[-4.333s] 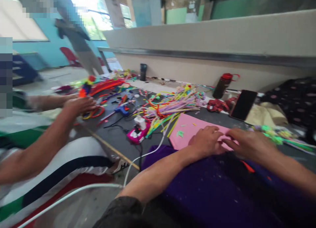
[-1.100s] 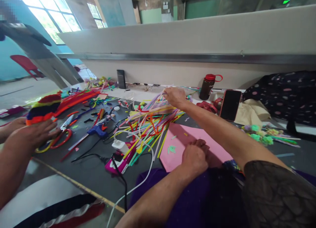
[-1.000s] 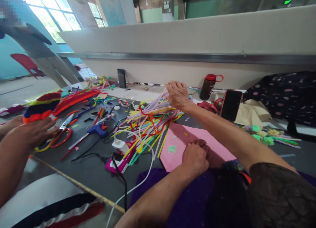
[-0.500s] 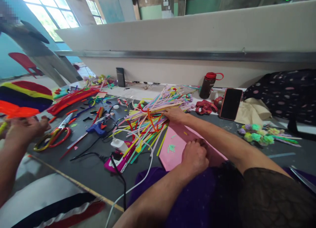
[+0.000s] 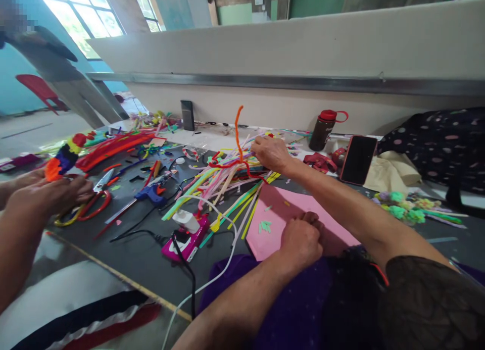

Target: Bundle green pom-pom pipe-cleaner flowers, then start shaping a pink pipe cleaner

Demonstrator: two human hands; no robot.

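My right hand reaches over a heap of coloured pipe cleaners, its fingers closed on some at the far end of the bundle. An orange pipe cleaner sticks upright from the heap, and a red one lies bent across it. Nearer to me, my left hand is closed in a fist on a pink sheet; whatever it holds is hidden. Small green snippets lie on that sheet to its left.
At the left, a co-worker's hands hold a striped fuzzy piece. Scissors, a blue glue gun and a pink power strip with cables lie between us. Behind stand a bottle and a phone; pompom flowers lie right.
My right hand has moved up slightly, and the pipe cleaners have shifted, with the orange one now upright. My left hand stays put. The co-worker has turned the striped piece and brought both hands to it.
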